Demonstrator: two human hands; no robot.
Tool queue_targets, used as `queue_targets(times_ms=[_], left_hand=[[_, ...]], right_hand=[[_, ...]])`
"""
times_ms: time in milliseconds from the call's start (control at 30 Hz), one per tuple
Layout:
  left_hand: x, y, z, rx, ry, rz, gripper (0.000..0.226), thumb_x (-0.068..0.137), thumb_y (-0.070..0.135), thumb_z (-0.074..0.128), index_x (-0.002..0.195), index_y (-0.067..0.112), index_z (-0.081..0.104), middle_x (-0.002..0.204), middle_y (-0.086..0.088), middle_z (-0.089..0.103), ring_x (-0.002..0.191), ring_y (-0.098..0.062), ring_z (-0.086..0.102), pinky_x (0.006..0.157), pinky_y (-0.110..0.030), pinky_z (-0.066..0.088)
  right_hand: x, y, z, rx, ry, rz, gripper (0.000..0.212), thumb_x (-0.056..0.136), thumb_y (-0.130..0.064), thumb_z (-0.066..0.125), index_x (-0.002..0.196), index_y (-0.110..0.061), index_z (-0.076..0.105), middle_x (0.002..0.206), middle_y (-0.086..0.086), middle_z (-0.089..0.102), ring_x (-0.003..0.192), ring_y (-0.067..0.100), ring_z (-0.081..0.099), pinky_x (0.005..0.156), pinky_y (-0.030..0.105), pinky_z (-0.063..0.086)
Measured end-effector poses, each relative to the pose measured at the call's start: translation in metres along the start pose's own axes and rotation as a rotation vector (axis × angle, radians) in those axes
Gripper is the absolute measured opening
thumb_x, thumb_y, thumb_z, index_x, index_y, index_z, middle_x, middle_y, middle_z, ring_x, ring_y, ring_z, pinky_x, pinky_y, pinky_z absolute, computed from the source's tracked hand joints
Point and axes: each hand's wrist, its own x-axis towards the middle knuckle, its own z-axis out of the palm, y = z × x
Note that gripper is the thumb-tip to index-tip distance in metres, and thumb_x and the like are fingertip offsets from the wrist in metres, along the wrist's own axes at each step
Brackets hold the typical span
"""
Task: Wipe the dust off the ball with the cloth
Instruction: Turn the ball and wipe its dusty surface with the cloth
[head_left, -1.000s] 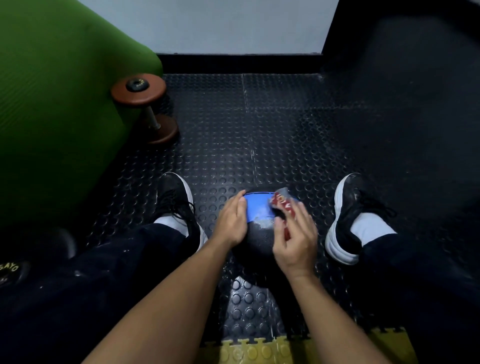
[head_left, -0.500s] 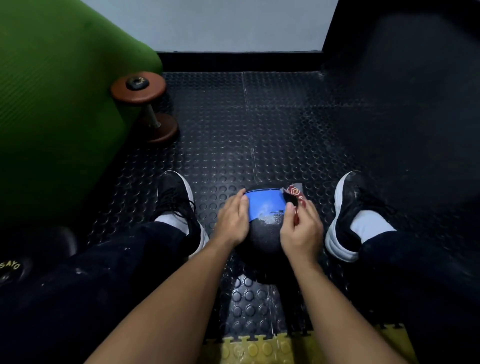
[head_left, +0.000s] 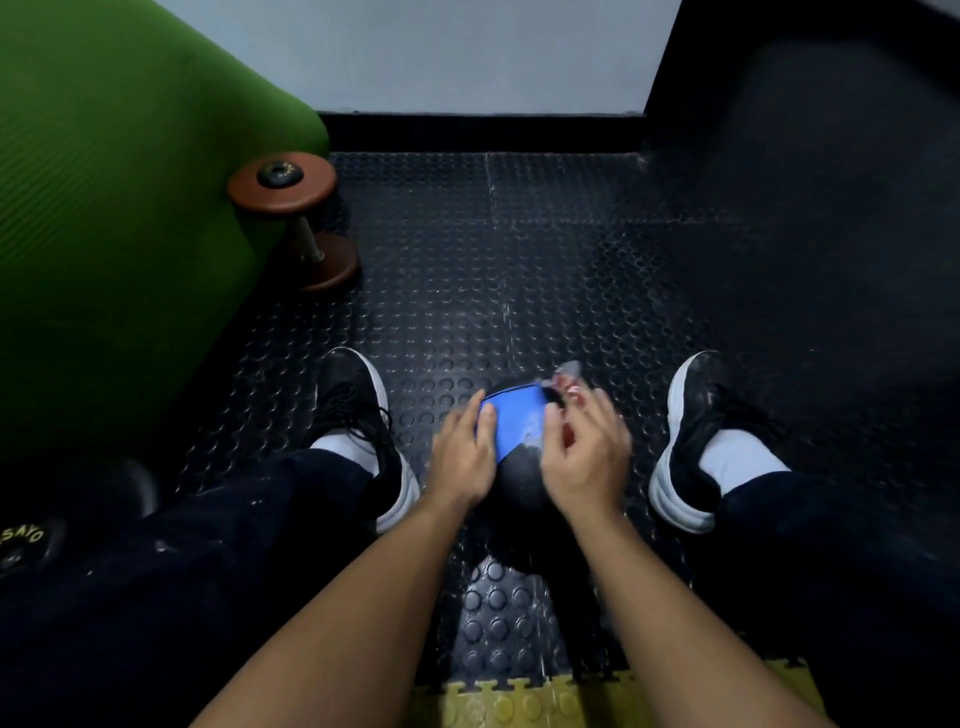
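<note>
the ball (head_left: 519, 467) sits on the floor (head_left: 519, 260) between the shoes. the left hand (head_left: 460, 457) holds it steady. the right hand (head_left: 587, 457) grips the cloth (head_left: 569, 387) (blurry now) and has slid back, still wiping dust.

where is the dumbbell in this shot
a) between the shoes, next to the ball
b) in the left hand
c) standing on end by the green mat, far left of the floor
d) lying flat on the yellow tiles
c: the dumbbell stands on one end against the green mat, well beyond the ball held between the left hand and right hand.
</note>
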Motion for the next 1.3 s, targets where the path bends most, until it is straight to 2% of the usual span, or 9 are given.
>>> queue_targets(times_ms=[167,300,367,567,700,767,967,1167,1300], left_hand=[[-0.002,-0.004,-0.006,-0.058,0.027,0.012,0.051,0.109,0.045,0.027,0.154,0.024,0.042,0.159,-0.001,0.043,0.147,-0.017,0.036,0.122,-0.034,0.023],[-0.006,-0.001,-0.002,-0.03,0.023,0.033,0.051,0.108,0.044,0.031,0.154,0.025,0.042,0.159,0.001,0.042,0.148,-0.015,0.034,0.117,-0.023,0.019],[-0.005,0.002,0.001,-0.047,0.036,0.018,0.051,0.108,0.044,0.031,0.154,0.025,0.041,0.159,0.0,0.042,0.148,-0.016,0.034,0.118,-0.025,0.02],[0.001,0.001,-0.005,-0.05,0.051,-0.009,0.053,0.109,0.044,0.027,0.153,0.02,0.044,0.158,-0.002,0.044,0.147,-0.018,0.037,0.119,-0.028,0.024],[-0.006,0.003,0.0,-0.051,0.061,0.018,0.052,0.108,0.045,0.03,0.153,0.022,0.044,0.159,0.002,0.043,0.147,-0.015,0.035,0.117,-0.023,0.021],[-0.008,0.005,0.004,-0.055,0.07,0.017,0.052,0.108,0.044,0.029,0.154,0.022,0.043,0.159,0.003,0.042,0.147,-0.015,0.035,0.118,-0.024,0.02],[-0.005,0.003,-0.006,-0.06,0.079,-0.035,0.054,0.109,0.042,0.026,0.153,0.017,0.043,0.158,-0.002,0.044,0.147,-0.019,0.037,0.116,-0.023,0.022],[-0.013,0.006,0.004,-0.083,0.095,-0.021,0.053,0.109,0.043,0.029,0.153,0.018,0.044,0.158,0.0,0.044,0.147,-0.017,0.037,0.117,-0.025,0.022],[-0.008,0.011,0.0,-0.073,0.094,-0.061,0.052,0.11,0.039,0.026,0.153,0.016,0.044,0.157,-0.004,0.046,0.145,-0.021,0.039,0.117,-0.028,0.025]], right_hand=[[-0.043,-0.006,-0.004,-0.013,-0.1,-0.342,0.036,0.094,-0.037,0.05,0.123,-0.027,0.069,0.147,0.002,0.051,0.143,0.025,0.038,0.117,0.054,0.023],[-0.025,0.01,-0.003,-0.008,0.078,-0.038,0.042,0.096,-0.039,0.044,0.124,-0.018,0.067,0.138,0.005,0.06,0.132,0.031,0.051,0.107,0.057,0.037],[-0.009,0.004,0.0,0.005,0.065,0.024,0.041,0.096,-0.037,0.044,0.122,-0.016,0.067,0.133,0.005,0.064,0.125,0.036,0.055,0.101,0.057,0.042],[-0.04,-0.006,-0.004,0.009,-0.106,-0.317,0.036,0.094,-0.037,0.05,0.124,-0.027,0.068,0.147,0.0,0.051,0.144,0.025,0.036,0.118,0.054,0.023],[-0.023,0.016,-0.005,0.087,0.101,-0.042,0.042,0.097,-0.036,0.044,0.123,-0.012,0.068,0.136,0.01,0.061,0.131,0.035,0.051,0.11,0.052,0.038],[-0.005,0.013,0.001,0.089,0.103,0.085,0.043,0.097,-0.036,0.044,0.121,-0.01,0.068,0.129,0.01,0.066,0.121,0.038,0.057,0.102,0.055,0.044],[-0.036,-0.006,-0.004,0.02,-0.095,-0.271,0.038,0.095,-0.04,0.047,0.127,-0.03,0.066,0.149,0.002,0.049,0.144,0.024,0.035,0.119,0.052,0.02],[-0.012,0.006,0.001,0.041,0.069,0.046,0.042,0.095,-0.038,0.046,0.121,-0.015,0.069,0.136,0.007,0.061,0.129,0.036,0.052,0.107,0.054,0.038],[-0.014,-0.015,0.0,-0.013,-0.077,-0.154,0.038,0.094,-0.041,0.047,0.123,-0.029,0.068,0.142,-0.001,0.056,0.139,0.028,0.042,0.115,0.055,0.027]])
